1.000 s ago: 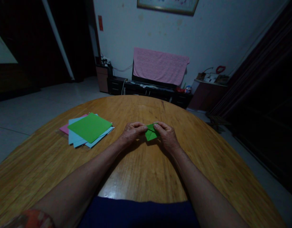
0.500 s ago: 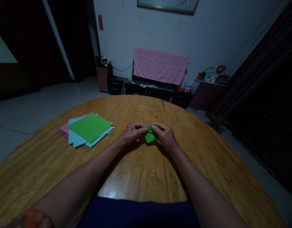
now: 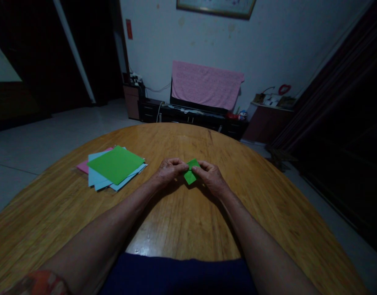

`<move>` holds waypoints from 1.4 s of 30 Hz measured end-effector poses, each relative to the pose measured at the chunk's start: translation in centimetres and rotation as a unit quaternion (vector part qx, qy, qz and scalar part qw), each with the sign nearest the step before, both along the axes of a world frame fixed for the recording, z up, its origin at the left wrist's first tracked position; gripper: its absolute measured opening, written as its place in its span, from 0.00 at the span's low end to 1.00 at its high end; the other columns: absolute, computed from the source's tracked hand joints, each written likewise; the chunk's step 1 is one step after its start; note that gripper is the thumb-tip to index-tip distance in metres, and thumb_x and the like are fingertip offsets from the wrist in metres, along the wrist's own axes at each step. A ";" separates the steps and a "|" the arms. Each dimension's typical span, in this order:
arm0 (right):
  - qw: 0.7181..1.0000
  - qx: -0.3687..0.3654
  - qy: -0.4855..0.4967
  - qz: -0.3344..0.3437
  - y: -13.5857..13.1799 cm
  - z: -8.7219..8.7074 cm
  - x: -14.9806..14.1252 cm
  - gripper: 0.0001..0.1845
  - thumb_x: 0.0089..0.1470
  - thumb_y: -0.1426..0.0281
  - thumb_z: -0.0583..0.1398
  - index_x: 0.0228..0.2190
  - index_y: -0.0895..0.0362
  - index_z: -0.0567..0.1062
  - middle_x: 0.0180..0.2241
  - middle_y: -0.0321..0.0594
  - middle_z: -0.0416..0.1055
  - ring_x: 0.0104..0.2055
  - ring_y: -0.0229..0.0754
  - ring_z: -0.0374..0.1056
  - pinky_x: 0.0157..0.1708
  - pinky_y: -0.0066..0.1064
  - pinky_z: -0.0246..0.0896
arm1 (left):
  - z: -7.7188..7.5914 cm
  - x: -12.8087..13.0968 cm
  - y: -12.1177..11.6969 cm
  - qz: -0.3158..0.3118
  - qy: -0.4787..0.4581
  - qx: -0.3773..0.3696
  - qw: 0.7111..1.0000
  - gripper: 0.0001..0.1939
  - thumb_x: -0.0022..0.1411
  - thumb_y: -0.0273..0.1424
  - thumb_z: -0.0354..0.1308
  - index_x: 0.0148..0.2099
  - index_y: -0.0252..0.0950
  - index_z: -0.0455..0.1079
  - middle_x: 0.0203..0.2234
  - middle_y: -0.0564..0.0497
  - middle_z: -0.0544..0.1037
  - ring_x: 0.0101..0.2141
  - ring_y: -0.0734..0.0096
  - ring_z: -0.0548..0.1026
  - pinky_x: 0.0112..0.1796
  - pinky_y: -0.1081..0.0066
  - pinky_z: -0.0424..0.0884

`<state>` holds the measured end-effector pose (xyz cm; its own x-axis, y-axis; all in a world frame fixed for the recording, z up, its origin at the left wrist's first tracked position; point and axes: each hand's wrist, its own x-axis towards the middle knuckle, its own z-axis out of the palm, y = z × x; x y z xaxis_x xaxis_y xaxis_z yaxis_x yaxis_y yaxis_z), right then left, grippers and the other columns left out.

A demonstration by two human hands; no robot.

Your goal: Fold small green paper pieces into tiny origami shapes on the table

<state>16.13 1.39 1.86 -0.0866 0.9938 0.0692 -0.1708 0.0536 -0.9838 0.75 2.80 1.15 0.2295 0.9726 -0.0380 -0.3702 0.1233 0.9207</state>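
A small folded piece of green paper point(image 3: 190, 177) is held just above the table, between my two hands. My left hand point(image 3: 171, 171) pinches its left side, thumb on top. On the right side, my right hand point(image 3: 210, 175) grips it with the thumb laid across the upper face near the middle. Creases run over the paper, and a dark gap shows between the folds by the thumbs. The fingers behind the paper are partly hidden.
Left of my hands lies a fanned stack of square sheets, with a green sheet point(image 3: 116, 164) on top of light blue sheets point(image 3: 96, 175) and a pink one point(image 3: 83, 166). The round wooden table point(image 3: 182, 221) curves away towards a low black cabinet point(image 3: 188, 116).
My right hand has shifted a little to the left, its thumb further over the paper. The green paper has turned and looks narrower, with its upper corner now showing above the thumbs.
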 end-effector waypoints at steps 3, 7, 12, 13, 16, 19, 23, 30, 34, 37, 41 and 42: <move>1.000 0.008 -0.009 -0.005 -0.1 0.3 0.0 0.17 0.39 0.63 0.69 0.32 0.59 0.78 0.27 0.37 0.75 0.25 0.36 0.68 0.25 0.28 0.64 | -0.1 -0.1 0.2 -0.003 0.007 -0.001 1.000 0.10 0.46 0.31 0.67 0.24 0.34 0.69 0.17 0.53 0.68 0.20 0.76 0.67 0.23 0.73 0.64; 1.000 0.007 -0.011 0.001 -0.2 0.4 0.0 0.16 0.41 0.63 0.68 0.31 0.59 0.78 0.26 0.37 0.74 0.24 0.35 0.68 0.25 0.27 0.63 | -0.3 -0.5 0.4 -0.017 0.031 0.000 0.999 0.10 0.46 0.32 0.68 0.24 0.34 0.69 0.17 0.53 0.68 0.19 0.77 0.66 0.23 0.73 0.63; 1.000 -0.006 -0.007 0.017 -0.7 0.3 -0.2 0.17 0.41 0.61 0.68 0.33 0.58 0.78 0.28 0.38 0.75 0.26 0.36 0.68 0.25 0.27 0.64 | -0.1 -0.8 0.4 -0.062 0.077 0.000 0.995 0.12 0.47 0.35 0.68 0.24 0.34 0.70 0.15 0.55 0.67 0.16 0.79 0.63 0.20 0.75 0.57; 1.000 -0.009 -0.006 0.017 -0.8 0.3 -0.2 0.17 0.42 0.61 0.68 0.33 0.58 0.78 0.28 0.37 0.75 0.26 0.36 0.68 0.25 0.27 0.64 | -0.1 -0.8 0.4 -0.066 0.075 0.001 0.995 0.12 0.47 0.36 0.68 0.24 0.34 0.70 0.15 0.55 0.67 0.16 0.79 0.63 0.20 0.75 0.56; 1.000 -0.010 -0.013 0.013 -0.7 0.2 -0.2 0.16 0.42 0.61 0.68 0.32 0.57 0.78 0.28 0.37 0.74 0.27 0.36 0.68 0.25 0.26 0.64 | -0.2 -0.8 0.5 -0.056 0.074 0.011 0.996 0.12 0.46 0.35 0.69 0.24 0.34 0.69 0.15 0.54 0.67 0.16 0.79 0.63 0.19 0.75 0.55; 1.000 -0.001 -0.030 0.008 -0.4 -0.1 -0.1 0.15 0.40 0.62 0.69 0.32 0.57 0.79 0.29 0.37 0.75 0.28 0.36 0.68 0.26 0.27 0.64 | -0.4 -0.9 0.7 -0.044 0.102 0.013 0.994 0.12 0.45 0.34 0.69 0.23 0.34 0.68 0.15 0.54 0.67 0.15 0.79 0.62 0.18 0.75 0.52; 0.999 0.000 -0.040 0.017 -0.1 -0.3 0.3 0.15 0.39 0.63 0.69 0.31 0.57 0.79 0.28 0.37 0.75 0.28 0.37 0.68 0.27 0.28 0.64 | -0.3 -0.9 0.8 -0.041 0.119 0.013 0.992 0.12 0.45 0.34 0.68 0.22 0.35 0.68 0.14 0.55 0.65 0.14 0.80 0.60 0.18 0.74 0.50; 0.998 -0.008 -0.044 0.036 -0.1 -0.2 0.6 0.14 0.40 0.65 0.69 0.31 0.59 0.78 0.27 0.38 0.75 0.27 0.36 0.69 0.29 0.29 0.64 | -0.2 -1.5 1.0 -0.066 0.185 0.041 0.980 0.13 0.46 0.37 0.67 0.21 0.35 0.70 0.14 0.54 0.67 0.15 0.79 0.60 0.18 0.75 0.51; 0.997 -0.018 -0.051 0.054 0.1 -0.6 0.8 0.16 0.39 0.65 0.70 0.32 0.58 0.79 0.29 0.39 0.76 0.29 0.38 0.70 0.31 0.30 0.66 | -0.2 -1.7 1.0 -0.090 0.208 0.043 0.973 0.13 0.48 0.38 0.65 0.22 0.35 0.69 0.13 0.55 0.65 0.15 0.79 0.58 0.18 0.74 0.50; 0.996 -0.046 -0.029 0.073 0.3 -0.9 1.1 0.18 0.39 0.65 0.70 0.34 0.58 0.78 0.31 0.40 0.76 0.31 0.39 0.71 0.34 0.33 0.66 | -0.1 -1.7 1.0 -0.099 0.230 0.039 0.967 0.13 0.49 0.37 0.64 0.22 0.36 0.66 0.14 0.56 0.64 0.15 0.79 0.59 0.19 0.74 0.50; 0.994 -0.066 -0.057 0.065 0.6 -0.9 1.5 0.17 0.38 0.67 0.70 0.33 0.57 0.77 0.30 0.38 0.75 0.30 0.38 0.70 0.34 0.32 0.65 | -0.3 -1.7 1.3 -0.100 0.246 0.040 0.963 0.13 0.50 0.36 0.62 0.23 0.35 0.64 0.15 0.57 0.64 0.16 0.79 0.58 0.20 0.74 0.50; 0.994 -0.064 -0.067 0.060 0.6 -0.9 1.6 0.16 0.38 0.67 0.70 0.32 0.57 0.77 0.29 0.37 0.74 0.29 0.38 0.69 0.34 0.32 0.65 | -0.4 -1.7 1.4 -0.102 0.249 0.040 0.962 0.13 0.51 0.37 0.62 0.23 0.35 0.64 0.15 0.56 0.64 0.16 0.79 0.58 0.20 0.73 0.50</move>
